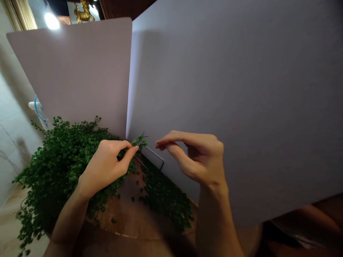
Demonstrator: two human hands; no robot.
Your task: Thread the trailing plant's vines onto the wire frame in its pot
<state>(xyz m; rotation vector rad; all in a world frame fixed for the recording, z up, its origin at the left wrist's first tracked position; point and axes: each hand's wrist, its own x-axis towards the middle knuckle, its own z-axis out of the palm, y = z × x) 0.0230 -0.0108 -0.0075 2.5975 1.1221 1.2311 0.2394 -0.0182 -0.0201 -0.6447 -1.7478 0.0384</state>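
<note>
My left hand [112,159] is closed in a pinch on a small green plant sprig [140,140], whose leafy tip rises past the thumb. To its right my right hand [198,153] hovers with thumb and forefinger pressed together; anything between them is too small to make out. A big heap of trailing green plant strands [61,160] with small round leaves lies under and left of my left hand. A second, darker pile of green strands [167,201] lies in shadow below my hands. Between the hands, a thin wire frame [163,164] stands against the board.
Loose leaves dot the round wooden table [131,217]. Two tall pale boards, a left one [80,71] and a larger right one [235,82], meet in a corner behind it. A bright lamp [51,21] and a golden figurine [84,13] show beyond the left board.
</note>
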